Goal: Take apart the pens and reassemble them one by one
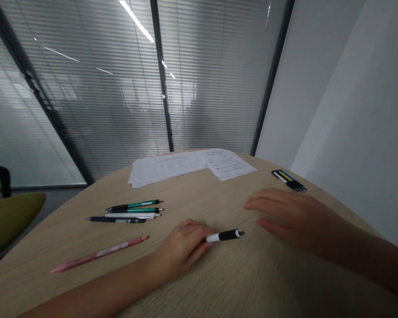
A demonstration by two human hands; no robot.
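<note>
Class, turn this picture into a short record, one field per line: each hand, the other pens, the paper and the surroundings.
Left hand: holds a black-and-white pen, black grip end pointing right
Right hand: apart from that pen, no object visible in it
Grouped pens: two green-and-black pens, a white pen, a dark pen
Single pen: pink pen, beside the left forearm
Paper: overlapping printed sheets, far side of the table
Beyond right hand: dark flat pack, coloured strips
Surroundings: slatted blinds, green chair

The left hand (185, 247) and the right hand (285, 214) are both bare; the forearms (116, 282) are also bare, with slender shape.
</note>
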